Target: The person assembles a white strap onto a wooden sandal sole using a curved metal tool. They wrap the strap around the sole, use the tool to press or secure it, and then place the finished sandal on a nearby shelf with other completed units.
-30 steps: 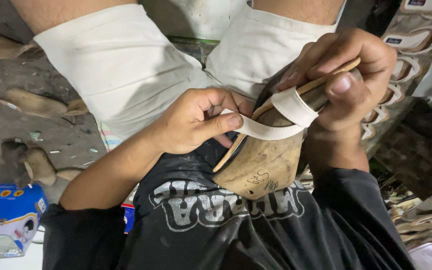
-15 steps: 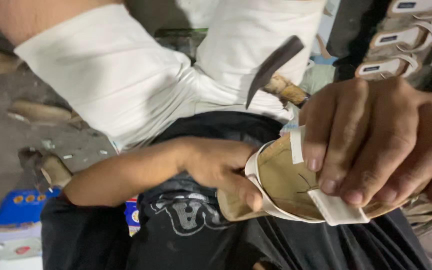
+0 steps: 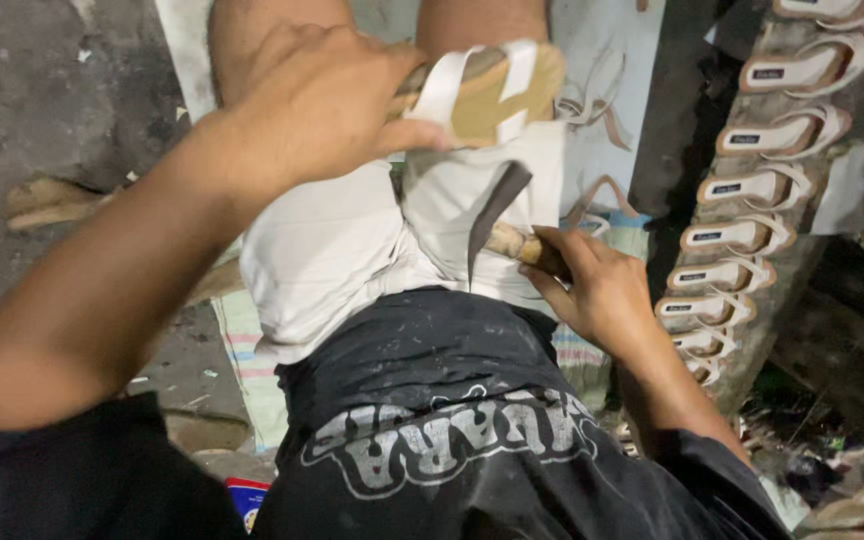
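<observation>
My left hand (image 3: 317, 110) holds a tan sandal sole with white straps (image 3: 487, 90) up over my knees, fingers closed around its heel end. On my lap, against my white shorts (image 3: 332, 250), lies a hammer (image 3: 497, 225) with a dark metal head and a wooden handle. My right hand (image 3: 592, 290) rests at my right thigh with its fingers wrapped over that handle. My black printed shirt (image 3: 432, 400) fills the bottom of the view.
A leaning row of several finished white-strapped sandals (image 3: 742, 230) runs down the right side. Loose tan soles (image 3: 52, 200) lie on the dirty floor at left. A striped mat (image 3: 242, 340) is under me, and a blue box corner (image 3: 247, 498) shows at the bottom.
The sandal passed from my right hand to my left, which carried it up and away over my knees. My right hand dropped to the lap and took the hammer's handle.
</observation>
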